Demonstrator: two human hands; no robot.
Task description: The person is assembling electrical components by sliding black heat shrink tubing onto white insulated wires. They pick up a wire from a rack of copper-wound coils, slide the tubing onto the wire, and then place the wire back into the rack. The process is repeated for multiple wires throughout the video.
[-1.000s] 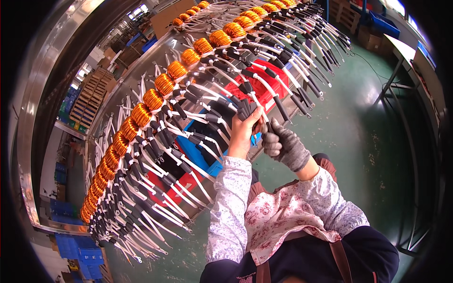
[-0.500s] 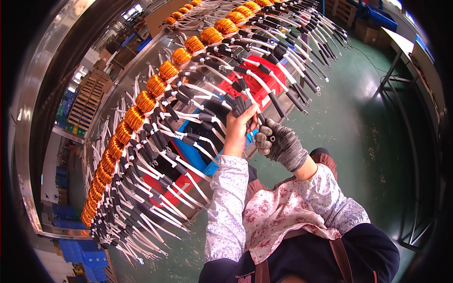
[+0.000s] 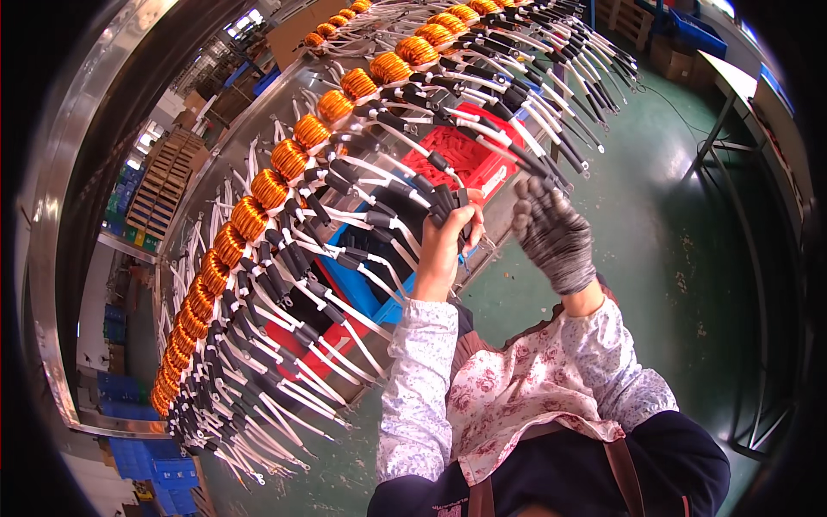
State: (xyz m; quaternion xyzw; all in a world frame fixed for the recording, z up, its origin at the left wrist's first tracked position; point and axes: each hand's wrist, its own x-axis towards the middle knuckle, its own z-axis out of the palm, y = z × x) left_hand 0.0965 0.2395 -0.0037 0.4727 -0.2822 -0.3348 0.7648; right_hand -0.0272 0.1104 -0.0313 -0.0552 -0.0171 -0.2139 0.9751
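Note:
A long row of copper-wound ring coils (image 3: 289, 158) lies on the metal table, with white cables hanging off it toward me. The cables carry black sleeves and end in ring terminals. My bare left hand (image 3: 448, 246) is closed around several loose black sleeves (image 3: 443, 203), which stick up past the fingers beside a white cable (image 3: 454, 177). How that cable meets the sleeves is hidden by the fingers. To the right, my right hand (image 3: 556, 237) in a grey glove is raised close to the hanging cable ends. Its fingers are stretched out, slightly blurred, with nothing seen in them.
Below the cables stand a red bin (image 3: 498, 169) with red pieces inside and a blue bin (image 3: 345, 277); another red bin (image 3: 297, 345) is nearer. A metal frame post (image 3: 43, 258) rises at the left. At the right is a white-topped table (image 3: 729, 76) on the green floor.
My right hand has let go of the cable end beside my left hand, moved right and up, and opened. My left hand has shifted slightly right, still gripping the sleeves.

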